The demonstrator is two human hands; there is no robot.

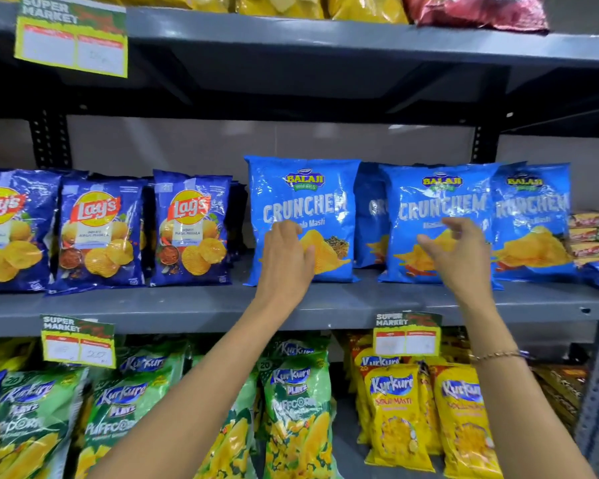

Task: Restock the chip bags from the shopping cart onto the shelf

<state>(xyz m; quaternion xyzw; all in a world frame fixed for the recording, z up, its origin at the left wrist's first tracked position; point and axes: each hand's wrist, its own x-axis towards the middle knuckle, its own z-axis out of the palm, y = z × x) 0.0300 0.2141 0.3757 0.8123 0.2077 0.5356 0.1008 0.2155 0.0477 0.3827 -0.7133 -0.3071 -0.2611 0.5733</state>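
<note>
Three light blue Crunchem chip bags stand upright on the grey middle shelf, with more behind them. My left hand lies against the front of the left Crunchem bag, fingers loosely curled and thumb apart, pinching nothing. My right hand hovers just in front of the middle Crunchem bag, fingers spread and holding nothing. The right Crunchem bag leans beside it. The shopping cart is out of view.
Dark blue Lay's bags fill the left of the same shelf. Small stacked packets sit at its far right. Green Kurkure bags and yellow Kurkure bags fill the shelf below. Price tags hang from the shelf edge.
</note>
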